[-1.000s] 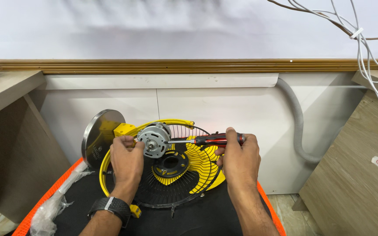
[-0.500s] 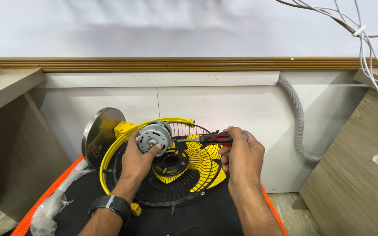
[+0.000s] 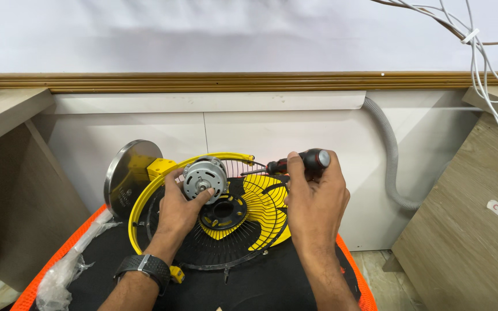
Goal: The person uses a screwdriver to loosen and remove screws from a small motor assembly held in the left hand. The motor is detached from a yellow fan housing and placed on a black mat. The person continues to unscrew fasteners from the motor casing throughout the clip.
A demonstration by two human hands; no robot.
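My left hand (image 3: 181,208) grips a small grey electric motor (image 3: 204,177) and holds it just above the black centre hub (image 3: 223,211) of a fan guard. The guard (image 3: 260,203) is a black wire grille with a yellow rim and yellow ribbed panel. My right hand (image 3: 314,200) holds a screwdriver (image 3: 295,163) with a red and black handle, tip pointing left toward the motor but apart from it. A round metal base plate (image 3: 129,173) on a yellow bracket stands behind the guard at the left. A black watch sits on my left wrist.
The fan parts lie on a black surface with an orange edge (image 3: 59,256). Crumpled clear plastic (image 3: 61,275) lies at the left. Wooden cabinets flank both sides, a grey corrugated hose (image 3: 392,167) runs down the white wall, and white cables (image 3: 485,52) hang at the upper right.
My left hand has lifted and turned the motor toward me. My right hand has drawn the screwdriver back to the right, away from the motor.
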